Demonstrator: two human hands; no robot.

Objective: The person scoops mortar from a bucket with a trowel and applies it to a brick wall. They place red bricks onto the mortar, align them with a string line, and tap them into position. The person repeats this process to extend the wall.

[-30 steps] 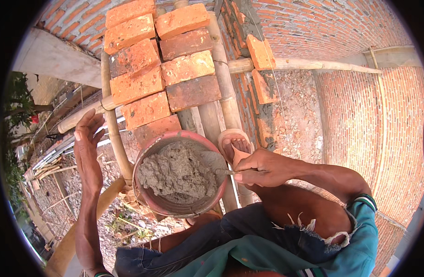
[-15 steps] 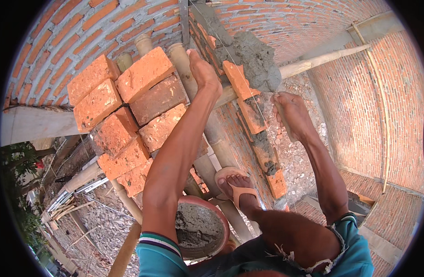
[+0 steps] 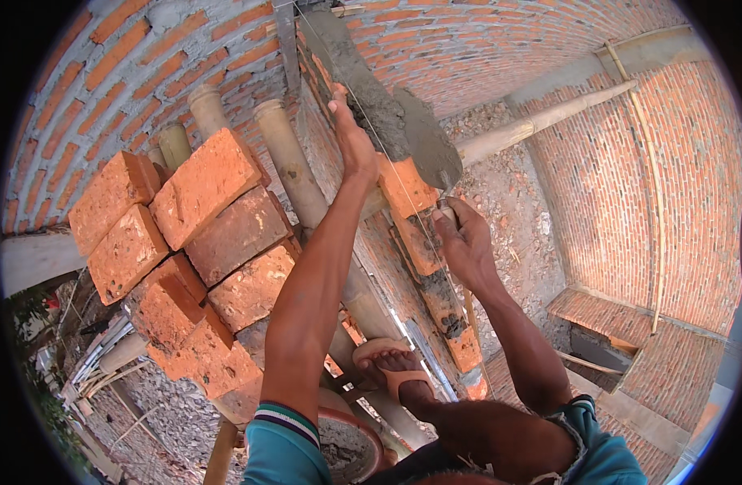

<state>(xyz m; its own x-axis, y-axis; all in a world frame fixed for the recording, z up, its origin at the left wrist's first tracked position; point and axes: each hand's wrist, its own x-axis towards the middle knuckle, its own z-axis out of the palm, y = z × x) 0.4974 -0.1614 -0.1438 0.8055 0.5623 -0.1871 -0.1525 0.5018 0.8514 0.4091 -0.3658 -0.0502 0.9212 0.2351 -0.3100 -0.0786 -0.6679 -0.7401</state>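
My right hand [image 3: 465, 242] is closed round the handle of a trowel, whose grey, mortar-smeared blade [image 3: 432, 141] slants along the right side of the wall top. Wet mortar [image 3: 363, 97] covers the far stretch of that wall, meeting the blade's left edge. My left hand [image 3: 355, 145] reaches along the wall's left side, fingers stretched out and holding nothing; whether it touches the mortar I cannot tell. Nearer me, the wall's top row shows bare orange bricks [image 3: 407, 187]. A thin string [image 3: 391, 162] runs taut along the wall, between my hands.
Stacked loose bricks [image 3: 205, 190] sit on bamboo poles [image 3: 288, 162] to the left. A mortar bucket [image 3: 375, 443] stands by my sandalled foot [image 3: 399, 373]. A bamboo pole [image 3: 549, 121] crosses beyond the wall toward another brick wall [image 3: 597, 194]. Rubble lies far below.
The trowel blade, earlier under a heap of mortar, now shows its flat face beside the wall top. My right hand has come closer to the wall; the view has shifted.
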